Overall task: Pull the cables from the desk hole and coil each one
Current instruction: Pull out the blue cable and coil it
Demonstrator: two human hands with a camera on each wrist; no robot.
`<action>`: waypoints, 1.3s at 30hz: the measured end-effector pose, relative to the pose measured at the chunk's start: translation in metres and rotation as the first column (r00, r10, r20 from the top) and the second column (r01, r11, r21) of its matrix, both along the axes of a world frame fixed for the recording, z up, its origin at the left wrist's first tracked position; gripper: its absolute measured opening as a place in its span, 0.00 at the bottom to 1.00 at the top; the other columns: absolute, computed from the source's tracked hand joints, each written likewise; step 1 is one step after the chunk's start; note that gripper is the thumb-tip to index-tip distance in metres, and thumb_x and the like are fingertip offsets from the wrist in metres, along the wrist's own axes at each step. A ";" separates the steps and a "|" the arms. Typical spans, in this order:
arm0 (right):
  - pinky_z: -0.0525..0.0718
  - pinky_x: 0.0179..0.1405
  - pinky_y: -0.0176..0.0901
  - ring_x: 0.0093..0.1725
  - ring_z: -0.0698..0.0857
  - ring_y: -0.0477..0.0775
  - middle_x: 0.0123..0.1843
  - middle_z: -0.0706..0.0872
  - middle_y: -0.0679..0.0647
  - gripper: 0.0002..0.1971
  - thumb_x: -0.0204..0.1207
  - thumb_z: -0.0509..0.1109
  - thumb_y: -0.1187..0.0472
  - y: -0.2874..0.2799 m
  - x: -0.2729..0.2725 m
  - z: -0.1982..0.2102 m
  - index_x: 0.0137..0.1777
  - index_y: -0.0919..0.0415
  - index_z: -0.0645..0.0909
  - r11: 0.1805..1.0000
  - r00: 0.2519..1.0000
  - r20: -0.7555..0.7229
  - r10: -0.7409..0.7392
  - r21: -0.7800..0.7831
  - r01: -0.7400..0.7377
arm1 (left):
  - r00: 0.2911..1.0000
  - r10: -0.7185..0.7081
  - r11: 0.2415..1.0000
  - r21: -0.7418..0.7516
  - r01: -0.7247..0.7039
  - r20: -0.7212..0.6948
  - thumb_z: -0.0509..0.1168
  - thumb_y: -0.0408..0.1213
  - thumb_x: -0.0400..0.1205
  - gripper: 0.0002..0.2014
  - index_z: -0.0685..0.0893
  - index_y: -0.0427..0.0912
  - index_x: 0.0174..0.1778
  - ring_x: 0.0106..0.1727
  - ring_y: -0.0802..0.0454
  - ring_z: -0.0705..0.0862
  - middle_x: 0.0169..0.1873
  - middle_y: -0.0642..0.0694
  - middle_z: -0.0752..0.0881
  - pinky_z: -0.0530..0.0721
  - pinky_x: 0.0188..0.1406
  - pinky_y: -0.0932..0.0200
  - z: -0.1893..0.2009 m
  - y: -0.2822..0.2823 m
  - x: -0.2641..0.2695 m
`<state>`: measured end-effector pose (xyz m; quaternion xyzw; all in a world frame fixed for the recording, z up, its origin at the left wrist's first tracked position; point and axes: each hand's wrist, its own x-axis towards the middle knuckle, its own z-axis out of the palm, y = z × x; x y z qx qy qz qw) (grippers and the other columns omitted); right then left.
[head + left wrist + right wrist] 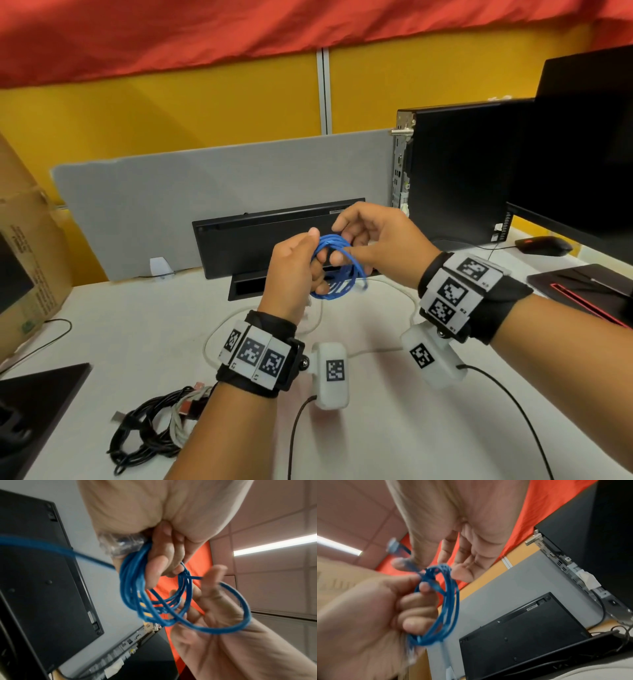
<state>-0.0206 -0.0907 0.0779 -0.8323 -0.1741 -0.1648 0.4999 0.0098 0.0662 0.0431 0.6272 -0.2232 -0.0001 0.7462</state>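
Observation:
A blue cable (337,270), wound into a small coil, is held in the air above the black rectangular desk hole (246,287). My left hand (317,260) grips the coil with its fingers curled through the loops (133,585), and a clear plug (121,545) lies against its palm. My right hand (342,240) pinches a strand at the top of the coil (450,601) between thumb and fingers. A loose white cable (219,329) runs over the desk beneath the hands. Several coiled black and white cables (157,425) lie at the front left.
A black flat device (274,236) leans on the grey partition (171,198) behind the hole. A black PC tower (455,171), a monitor (582,164) and a mouse (544,245) stand on the right. A cardboard box (30,246) is on the left.

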 end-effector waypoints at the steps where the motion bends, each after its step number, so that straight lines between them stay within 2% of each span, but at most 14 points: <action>1: 0.86 0.28 0.49 0.29 0.84 0.53 0.40 0.87 0.61 0.20 0.59 0.81 0.52 -0.001 0.000 0.003 0.49 0.59 0.83 0.998 0.999 -0.036 0.005 0.056 -0.003 | 1.000 0.023 1.000 0.003 -0.023 -0.007 0.53 0.40 0.89 0.20 0.73 0.38 0.31 0.19 0.52 0.59 0.17 0.48 0.64 0.65 0.19 0.61 0.000 0.003 0.003; 6: 0.81 0.19 0.40 0.20 0.79 0.50 0.28 0.85 0.57 0.12 0.72 0.77 0.53 0.002 -0.001 0.007 0.41 0.62 0.83 0.981 0.994 -0.102 -0.039 0.184 0.057 | 0.997 0.074 0.996 0.044 -0.073 -0.026 0.53 0.42 0.89 0.20 0.73 0.41 0.30 0.19 0.54 0.60 0.18 0.49 0.63 0.65 0.19 0.60 -0.001 0.005 0.006; 9: 0.89 0.38 0.47 0.32 0.86 0.54 0.32 0.89 0.56 0.12 0.76 0.74 0.53 0.006 -0.001 0.008 0.43 0.64 0.86 0.916 0.960 -0.281 0.025 0.392 0.091 | 0.995 0.104 0.992 0.073 -0.103 -0.009 0.53 0.42 0.89 0.20 0.73 0.41 0.31 0.18 0.54 0.61 0.17 0.50 0.64 0.66 0.19 0.60 0.000 0.001 0.004; 12: 0.83 0.58 0.51 0.42 0.89 0.52 0.36 0.91 0.57 0.12 0.77 0.73 0.54 0.003 -0.004 0.011 0.47 0.63 0.87 0.895 0.923 -0.378 0.076 0.433 0.104 | 0.991 0.130 0.988 0.080 -0.131 0.016 0.53 0.43 0.89 0.19 0.74 0.40 0.32 0.19 0.54 0.62 0.17 0.50 0.65 0.68 0.19 0.60 0.002 0.003 0.006; 14: 0.87 0.53 0.50 0.36 0.88 0.55 0.29 0.87 0.59 0.12 0.80 0.69 0.60 0.003 -0.008 0.017 0.51 0.71 0.86 0.866 0.903 -0.406 0.138 0.492 0.089 | 0.989 0.147 0.984 0.096 -0.149 0.034 0.53 0.43 0.89 0.19 0.74 0.41 0.33 0.19 0.54 0.64 0.17 0.50 0.66 0.69 0.18 0.62 0.001 0.004 0.007; 16: 0.86 0.33 0.45 0.25 0.78 0.54 0.23 0.77 0.57 0.13 0.82 0.63 0.65 0.003 -0.012 0.024 0.53 0.76 0.84 0.839 0.872 -0.440 0.212 0.539 0.068 | 0.988 0.154 0.984 0.089 -0.155 0.026 0.53 0.44 0.89 0.20 0.74 0.41 0.32 0.19 0.54 0.64 0.18 0.49 0.67 0.70 0.17 0.62 0.000 0.003 0.008; 18: 0.66 0.18 0.36 0.21 0.63 0.48 0.22 0.70 0.53 0.15 0.82 0.59 0.64 0.002 -0.016 0.032 0.53 0.74 0.84 0.850 0.853 -0.471 0.226 0.523 0.064 | 0.987 0.158 0.986 0.050 -0.157 -0.008 0.53 0.45 0.89 0.20 0.75 0.41 0.33 0.18 0.54 0.64 0.17 0.50 0.66 0.70 0.18 0.61 -0.001 0.004 0.011; 20: 0.54 0.18 0.36 0.21 0.58 0.45 0.24 0.68 0.49 0.16 0.83 0.60 0.60 -0.003 -0.018 0.040 0.53 0.71 0.85 0.891 0.860 -0.476 0.185 0.450 0.057 | 0.984 0.180 0.983 0.029 -0.180 -0.013 0.54 0.46 0.89 0.19 0.76 0.42 0.33 0.17 0.55 0.65 0.16 0.50 0.68 0.71 0.18 0.60 0.001 0.009 0.014; 24: 0.64 0.18 0.38 0.21 0.66 0.47 0.23 0.74 0.49 0.09 0.80 0.69 0.57 -0.011 -0.021 0.045 0.47 0.56 0.91 0.995 0.958 -0.271 -0.095 -0.065 0.080 | 0.976 0.213 0.977 0.016 -0.213 -0.030 0.54 0.46 0.89 0.20 0.76 0.43 0.33 0.16 0.55 0.66 0.16 0.51 0.68 0.70 0.19 0.59 0.003 0.014 0.015; 27: 0.84 0.35 0.42 0.33 0.84 0.47 0.34 0.87 0.46 0.08 0.80 0.69 0.55 -0.019 -0.014 0.043 0.47 0.50 0.91 0.845 0.967 0.113 -0.230 -0.469 0.256 | 0.985 0.105 0.987 -0.104 -0.120 -0.136 0.54 0.47 0.89 0.20 0.76 0.43 0.33 0.17 0.56 0.61 0.17 0.52 0.65 0.67 0.17 0.61 0.006 0.014 0.010; 29: 0.81 0.48 0.50 0.46 0.83 0.56 0.44 0.88 0.51 0.08 0.80 0.69 0.58 -0.025 -0.007 0.035 0.50 0.54 0.91 0.719 0.924 0.298 -0.239 -0.585 0.375 | 0.984 -0.013 0.981 -0.193 -0.021 -0.176 0.53 0.49 0.89 0.20 0.75 0.43 0.33 0.18 0.56 0.57 0.18 0.52 0.62 0.63 0.17 0.63 0.009 0.013 0.005; 31: 0.78 0.49 0.54 0.49 0.78 0.60 0.47 0.86 0.55 0.08 0.80 0.69 0.62 -0.029 0.000 0.022 0.51 0.57 0.91 0.632 0.883 0.421 -0.209 -0.631 0.451 | 0.975 -0.105 0.967 -0.251 0.053 -0.198 0.53 0.49 0.89 0.21 0.74 0.44 0.33 0.18 0.56 0.55 0.19 0.52 0.59 0.60 0.17 0.64 0.011 0.010 0.001; 33: 0.79 0.47 0.53 0.49 0.79 0.62 0.48 0.85 0.58 0.09 0.78 0.70 0.66 -0.028 0.006 0.008 0.52 0.60 0.91 0.646 0.855 0.482 -0.189 -0.595 0.478 | 0.957 -0.183 0.945 -0.309 0.108 -0.224 0.52 0.49 0.89 0.21 0.74 0.44 0.33 0.18 0.57 0.55 0.19 0.52 0.59 0.60 0.17 0.64 0.012 0.007 -0.003; 39: 0.85 0.45 0.41 0.41 0.87 0.50 0.41 0.91 0.53 0.07 0.77 0.72 0.64 -0.009 0.014 -0.010 0.51 0.58 0.91 0.908 0.911 0.310 -0.271 -0.232 0.349 | 0.910 -0.318 0.855 -0.495 0.155 -0.265 0.50 0.50 0.89 0.21 0.73 0.43 0.33 0.16 0.59 0.56 0.16 0.54 0.60 0.61 0.16 0.66 0.012 0.005 -0.002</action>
